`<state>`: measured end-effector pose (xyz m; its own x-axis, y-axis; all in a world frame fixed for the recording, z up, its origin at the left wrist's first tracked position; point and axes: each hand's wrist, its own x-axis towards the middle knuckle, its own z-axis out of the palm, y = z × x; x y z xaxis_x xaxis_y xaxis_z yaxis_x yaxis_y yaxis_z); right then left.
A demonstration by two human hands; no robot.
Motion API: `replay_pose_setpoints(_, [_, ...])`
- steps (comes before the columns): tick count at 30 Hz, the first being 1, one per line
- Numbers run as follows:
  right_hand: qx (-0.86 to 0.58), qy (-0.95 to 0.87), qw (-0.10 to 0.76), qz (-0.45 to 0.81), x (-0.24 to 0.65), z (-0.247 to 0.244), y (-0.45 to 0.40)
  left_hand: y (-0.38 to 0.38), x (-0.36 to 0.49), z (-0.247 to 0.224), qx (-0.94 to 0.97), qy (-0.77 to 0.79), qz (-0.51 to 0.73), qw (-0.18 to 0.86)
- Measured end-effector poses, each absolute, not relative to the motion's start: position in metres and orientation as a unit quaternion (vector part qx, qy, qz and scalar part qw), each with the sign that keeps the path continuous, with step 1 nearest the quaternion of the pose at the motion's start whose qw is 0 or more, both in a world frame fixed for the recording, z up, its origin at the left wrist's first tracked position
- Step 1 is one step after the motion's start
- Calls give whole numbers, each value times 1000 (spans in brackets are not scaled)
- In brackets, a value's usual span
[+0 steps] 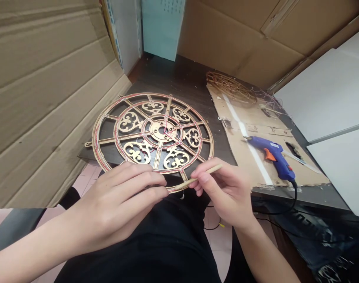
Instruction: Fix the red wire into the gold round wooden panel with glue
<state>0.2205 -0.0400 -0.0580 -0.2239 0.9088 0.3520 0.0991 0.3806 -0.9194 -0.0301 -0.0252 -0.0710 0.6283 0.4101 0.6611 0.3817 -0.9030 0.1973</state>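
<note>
A round gold openwork frame [162, 147] with spokes, scroll ornaments and red and white wires along its rings lies on the dark table, its near edge jutting over my lap. My left hand [124, 196] rests on the frame's near left rim, fingers together and curled over it; the thumb is hidden. In my right hand [223, 188] a thin, pale wooden stick [214, 169] is pinched between thumb and fingers. The stick's tip touches the near rim, just right of my left fingertips.
On a cardboard sheet [257, 164] at the right lie a blue glue gun [272, 153], a knife [303, 160] and a bronze-coloured openwork disc [231, 86] with loose wires. Cardboard walls [49, 98] stand left and behind the dark table [185, 80].
</note>
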Motion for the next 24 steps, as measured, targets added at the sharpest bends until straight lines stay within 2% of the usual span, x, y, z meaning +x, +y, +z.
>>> replay_pose_setpoints(24, [-399, -675, 486, 386, 221, -60, -41, -27, -30, -69, 902, 228, 366, 25])
